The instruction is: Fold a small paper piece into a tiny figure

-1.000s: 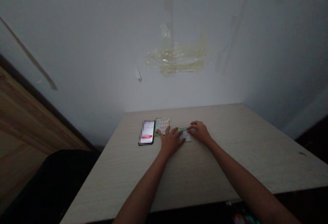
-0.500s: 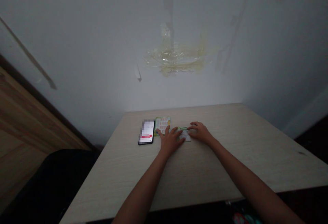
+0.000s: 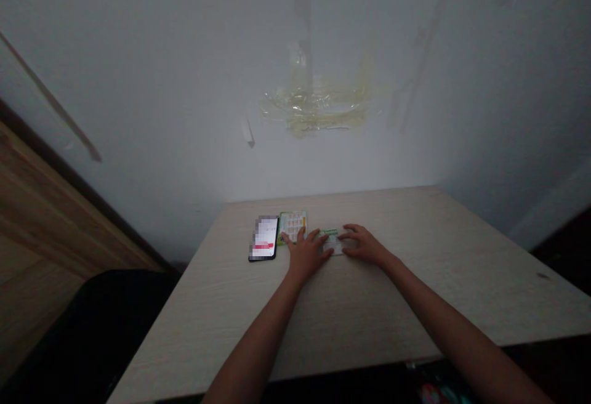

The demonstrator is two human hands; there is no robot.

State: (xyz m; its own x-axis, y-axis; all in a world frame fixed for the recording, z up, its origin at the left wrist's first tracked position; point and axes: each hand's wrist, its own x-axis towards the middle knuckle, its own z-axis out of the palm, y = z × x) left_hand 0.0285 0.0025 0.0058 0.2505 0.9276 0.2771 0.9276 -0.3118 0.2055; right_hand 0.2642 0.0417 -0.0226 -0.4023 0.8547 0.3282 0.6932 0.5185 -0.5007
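Note:
A small printed card (image 3: 334, 244) with a green top strip lies flat on the table between my hands. My left hand (image 3: 308, 256) rests over its left part with the fingers spread, covering some of it. At the card's right edge is my right hand (image 3: 362, 245), its fingers apart and the tips at or near the edge. A larger green-bordered printed sheet (image 3: 292, 222) lies just beyond my left hand, whose fingers overlap its lower edge. Left of that sheet, a phone (image 3: 265, 239) lies face up with its screen lit.
The pale wooden table (image 3: 369, 318) meets a grey wall (image 3: 184, 84) at its far edge. Yellowed tape (image 3: 318, 108) sticks to the wall. A black object (image 3: 92, 324), its kind unclear, stands left of the table beside wood panelling (image 3: 37, 194).
My right hand has shifted slightly right and toward me, showing more of the card. My left hand, the sheet and the phone have stayed in place.

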